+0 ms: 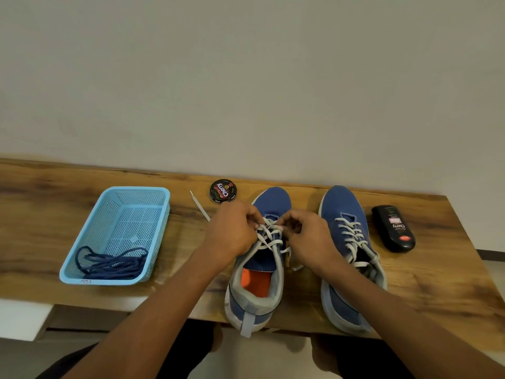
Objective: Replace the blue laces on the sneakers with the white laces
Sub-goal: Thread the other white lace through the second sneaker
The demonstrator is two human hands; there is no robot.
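Note:
Two blue sneakers stand side by side on the wooden table (41,214), toes away from me. The left sneaker (257,283) carries a white lace (269,236) crossed through its upper eyelets. My left hand (232,231) pinches that lace at the left side of the eyelets. My right hand (303,236) pinches it at the right side. One loose end of the lace (199,205) trails off to the left behind my left hand. The right sneaker (347,255) is laced in white. The blue laces (112,262) lie bundled in a light blue basket (90,228).
A round shoe-polish tin (223,191) sits behind the left sneaker near the wall. A black polish bottle (393,228) lies to the right of the right sneaker. Both sneaker heels reach the table's front edge. The basket stands at the left.

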